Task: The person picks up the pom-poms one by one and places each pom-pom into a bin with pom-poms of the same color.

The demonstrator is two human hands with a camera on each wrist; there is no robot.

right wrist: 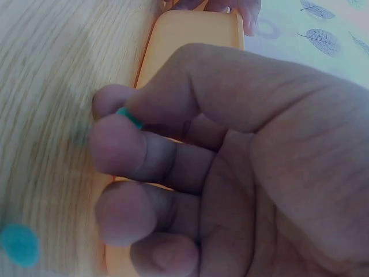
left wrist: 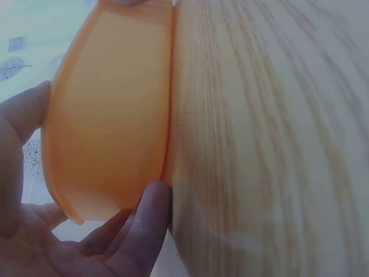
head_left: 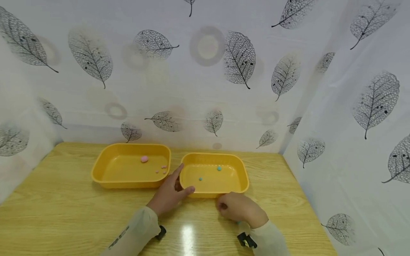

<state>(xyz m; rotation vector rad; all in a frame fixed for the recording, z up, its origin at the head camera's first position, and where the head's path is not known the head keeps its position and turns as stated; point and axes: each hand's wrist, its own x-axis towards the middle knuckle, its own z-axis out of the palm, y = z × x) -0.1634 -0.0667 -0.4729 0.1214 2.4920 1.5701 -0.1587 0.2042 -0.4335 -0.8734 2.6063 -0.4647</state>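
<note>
Near the back edge of the surface (head_left: pixel 73 217), the left hand (head_left: pixel 168 192) holds the smaller yellow tray (head_left: pixel 208 195), and in front the right hand (head_left: pixel 238 207) pinches a green bit (right wrist: pixel 130 118), probably light and squishy, best held gently by its sides.

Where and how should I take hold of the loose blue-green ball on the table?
Probably pinch the ball across opposite sides of its middle, from above: it is small and rounded, and the flat table blocks its underside. In the head view the right wrist partly hides it, so shift that aside first.
</note>
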